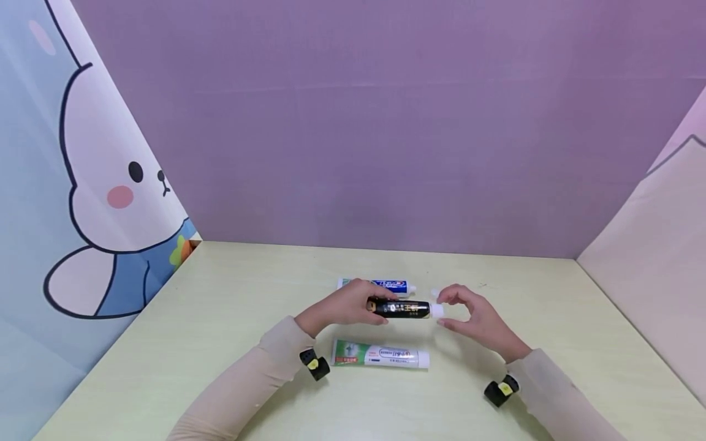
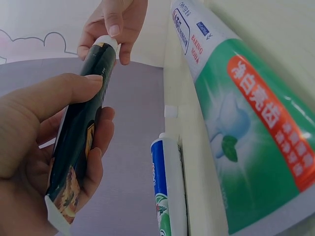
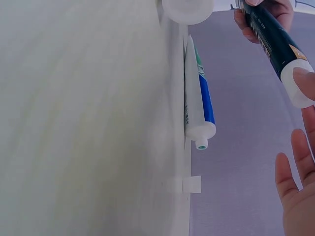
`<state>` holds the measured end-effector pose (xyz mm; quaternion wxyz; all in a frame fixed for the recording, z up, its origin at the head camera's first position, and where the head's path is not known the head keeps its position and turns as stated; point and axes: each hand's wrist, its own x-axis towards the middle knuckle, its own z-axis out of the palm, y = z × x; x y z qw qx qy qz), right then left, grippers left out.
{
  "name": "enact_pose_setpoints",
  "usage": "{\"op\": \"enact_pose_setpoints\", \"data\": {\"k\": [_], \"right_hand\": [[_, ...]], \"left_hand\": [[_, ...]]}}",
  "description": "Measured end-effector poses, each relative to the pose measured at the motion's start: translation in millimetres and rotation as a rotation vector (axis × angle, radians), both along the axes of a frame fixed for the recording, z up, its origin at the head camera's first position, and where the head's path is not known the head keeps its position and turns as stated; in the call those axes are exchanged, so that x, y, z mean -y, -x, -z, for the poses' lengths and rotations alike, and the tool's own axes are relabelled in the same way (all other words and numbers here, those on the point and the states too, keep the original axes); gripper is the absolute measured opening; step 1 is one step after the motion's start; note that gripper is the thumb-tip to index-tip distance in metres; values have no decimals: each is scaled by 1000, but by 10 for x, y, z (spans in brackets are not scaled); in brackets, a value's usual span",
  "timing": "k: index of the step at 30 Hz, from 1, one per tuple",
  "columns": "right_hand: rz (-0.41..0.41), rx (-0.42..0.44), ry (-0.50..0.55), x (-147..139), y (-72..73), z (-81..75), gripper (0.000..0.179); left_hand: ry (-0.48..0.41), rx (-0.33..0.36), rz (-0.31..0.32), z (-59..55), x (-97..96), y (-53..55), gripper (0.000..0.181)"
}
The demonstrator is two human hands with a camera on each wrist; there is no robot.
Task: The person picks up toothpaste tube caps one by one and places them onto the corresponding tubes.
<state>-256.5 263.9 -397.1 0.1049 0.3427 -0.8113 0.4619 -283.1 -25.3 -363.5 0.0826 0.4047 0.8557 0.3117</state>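
My left hand grips a black toothpaste tube round its body, thumb on one side and fingers curled round the other. The tube is lifted off the table, its white cap toward the right. At that cap is my right hand, pinching it between thumb and forefinger, with the other fingers spread apart. Behind the black tube lies a blue, white and green toothpaste tube, its nozzle bare. A small white cap stands on the table just beyond that nozzle.
Nearer to me, a green and white toothpaste tube lies flat with its white cap on, below the hands. The pale table ends at a purple backdrop. Printed cloths hang at both sides.
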Motion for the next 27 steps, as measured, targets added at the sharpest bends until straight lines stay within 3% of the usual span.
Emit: {"op": "enact_pose_setpoints", "data": {"k": [8,27], "right_hand": [[33,-30,-25,-4,0,21,32],[153,124,-63,26,-40,-4,24]], "left_hand": [[-1,13,-13,5,-1,-6,44],[-16,15,-14,53,13,9,43]]}}
